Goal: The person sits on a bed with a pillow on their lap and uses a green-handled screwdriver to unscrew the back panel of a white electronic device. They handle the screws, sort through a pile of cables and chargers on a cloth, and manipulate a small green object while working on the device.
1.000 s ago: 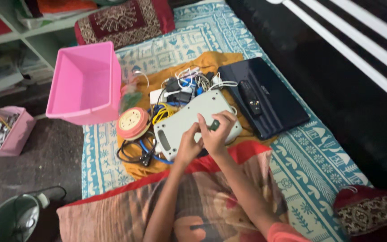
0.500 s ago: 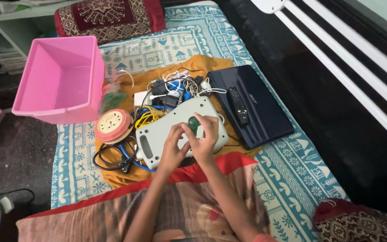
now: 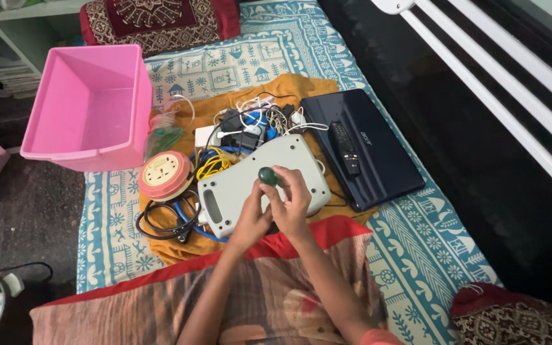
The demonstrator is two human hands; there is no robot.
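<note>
Seated on a bed (image 3: 416, 255) spread with a teal patterned cloth, an ochre cloth (image 3: 301, 89) laid over its middle. Right hand (image 3: 292, 204) pinching a small dark green round knob (image 3: 268, 176) just above the flat pale grey plastic device (image 3: 250, 185); left hand (image 3: 250, 220) beside it, fingers curled against the device's near edge. Tangled cables (image 3: 250, 121) behind, round pink extension reel (image 3: 164, 176) left, pink plastic bin (image 3: 91, 105) beyond, dark blue closed laptop (image 3: 378, 150) right. Grey floor (image 3: 27, 211) alongside.
</note>
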